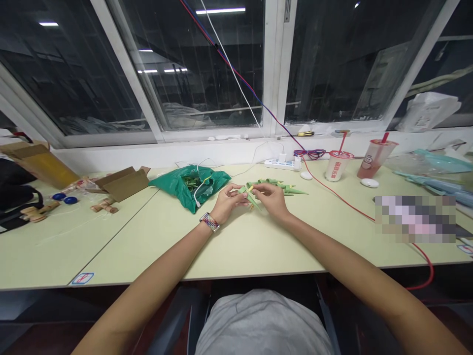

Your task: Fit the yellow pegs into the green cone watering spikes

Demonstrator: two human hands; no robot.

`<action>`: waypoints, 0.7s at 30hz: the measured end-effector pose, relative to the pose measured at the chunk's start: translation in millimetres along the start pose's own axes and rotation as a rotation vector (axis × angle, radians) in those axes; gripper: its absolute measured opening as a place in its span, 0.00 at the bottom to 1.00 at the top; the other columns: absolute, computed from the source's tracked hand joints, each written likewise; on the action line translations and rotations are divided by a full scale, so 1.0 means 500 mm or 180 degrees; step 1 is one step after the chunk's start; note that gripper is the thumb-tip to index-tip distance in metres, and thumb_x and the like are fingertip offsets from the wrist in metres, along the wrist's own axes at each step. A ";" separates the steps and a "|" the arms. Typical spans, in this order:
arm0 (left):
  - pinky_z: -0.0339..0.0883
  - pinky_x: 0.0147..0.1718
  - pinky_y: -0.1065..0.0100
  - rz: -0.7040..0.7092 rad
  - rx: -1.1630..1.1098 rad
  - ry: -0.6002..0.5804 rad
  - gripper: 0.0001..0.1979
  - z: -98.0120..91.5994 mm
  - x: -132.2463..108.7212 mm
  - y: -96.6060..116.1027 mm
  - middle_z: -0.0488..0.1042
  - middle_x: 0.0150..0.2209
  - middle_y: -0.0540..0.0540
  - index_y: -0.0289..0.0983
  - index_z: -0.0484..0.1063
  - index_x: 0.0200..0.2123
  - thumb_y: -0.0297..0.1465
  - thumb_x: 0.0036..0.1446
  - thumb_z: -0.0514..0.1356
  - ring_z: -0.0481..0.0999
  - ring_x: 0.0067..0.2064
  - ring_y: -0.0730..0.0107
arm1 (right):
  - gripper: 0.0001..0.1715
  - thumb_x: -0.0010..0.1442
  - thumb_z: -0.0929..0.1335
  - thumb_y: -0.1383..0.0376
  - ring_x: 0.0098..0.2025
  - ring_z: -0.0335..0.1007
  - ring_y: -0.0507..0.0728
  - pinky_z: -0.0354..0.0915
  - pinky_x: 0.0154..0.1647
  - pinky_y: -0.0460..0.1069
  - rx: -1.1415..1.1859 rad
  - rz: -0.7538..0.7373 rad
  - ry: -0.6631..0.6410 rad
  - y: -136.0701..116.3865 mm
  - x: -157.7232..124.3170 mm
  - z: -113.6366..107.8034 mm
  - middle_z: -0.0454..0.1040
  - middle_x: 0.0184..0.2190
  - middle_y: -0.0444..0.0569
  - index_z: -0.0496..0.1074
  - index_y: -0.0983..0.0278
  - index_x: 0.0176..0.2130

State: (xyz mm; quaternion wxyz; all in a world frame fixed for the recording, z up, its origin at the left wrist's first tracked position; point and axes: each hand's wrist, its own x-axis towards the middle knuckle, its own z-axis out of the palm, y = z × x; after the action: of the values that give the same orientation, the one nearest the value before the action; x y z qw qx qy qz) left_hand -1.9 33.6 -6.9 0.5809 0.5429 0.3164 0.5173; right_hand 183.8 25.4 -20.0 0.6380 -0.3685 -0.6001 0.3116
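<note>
My left hand, with a watch band on its wrist, pinches a folded green leaf strip above the table. From the other side, the closed fingers of my right hand hold the same leaf near a small yellow part. Its exact folded shape is too small to make out. Just behind my right hand, several similar green leaf pieces with yellow bits lie in a row on the table. To the left of my hands, an opened green plastic bag holds dark green leaves, and a white cable end rests on it.
Behind my hands stands a white power strip. Two drink cups, one whitish and one pinkish, stand at the right back. A red cable crosses the table. An open cardboard box and wooden toys are at left.
</note>
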 end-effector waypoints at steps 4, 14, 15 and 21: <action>0.82 0.38 0.60 0.0065 -0.0012 0.0047 0.28 0.006 -0.002 -0.007 0.81 0.31 0.49 0.36 0.72 0.42 0.37 0.42 0.80 0.83 0.31 0.66 | 0.14 0.56 0.76 0.55 0.38 0.81 0.60 0.78 0.43 0.56 0.0020 0.0096 0.0041 0.002 0.000 -0.002 0.85 0.39 0.51 0.84 0.61 0.38; 0.82 0.42 0.59 0.0040 -0.0144 0.0106 0.27 0.004 -0.002 -0.020 0.83 0.33 0.47 0.35 0.74 0.41 0.36 0.41 0.81 0.84 0.35 0.66 | 0.14 0.54 0.76 0.56 0.39 0.82 0.61 0.77 0.46 0.58 0.0089 0.0171 0.0006 0.012 -0.004 0.000 0.85 0.37 0.52 0.84 0.63 0.37; 0.82 0.43 0.59 0.0045 -0.0172 0.0117 0.27 0.005 -0.002 -0.020 0.83 0.34 0.47 0.35 0.74 0.41 0.36 0.41 0.81 0.84 0.36 0.66 | 0.14 0.54 0.76 0.56 0.39 0.82 0.62 0.77 0.46 0.58 0.0088 0.0172 0.0002 0.011 -0.005 0.000 0.85 0.37 0.52 0.84 0.63 0.37; 0.82 0.43 0.61 0.0027 -0.0312 0.0124 0.26 0.007 -0.001 -0.025 0.84 0.33 0.47 0.35 0.74 0.40 0.35 0.41 0.81 0.84 0.36 0.66 | 0.14 0.54 0.76 0.56 0.39 0.82 0.62 0.77 0.45 0.57 0.0037 0.0177 -0.0025 0.006 -0.006 0.001 0.86 0.37 0.52 0.84 0.63 0.37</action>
State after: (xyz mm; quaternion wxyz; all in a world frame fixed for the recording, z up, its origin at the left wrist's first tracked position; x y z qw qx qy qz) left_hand 4.6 33.6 -18.1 0.5984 0.5049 0.2997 0.5451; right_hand 183.0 24.4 -24.0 0.6289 -0.3800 -0.5903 0.3342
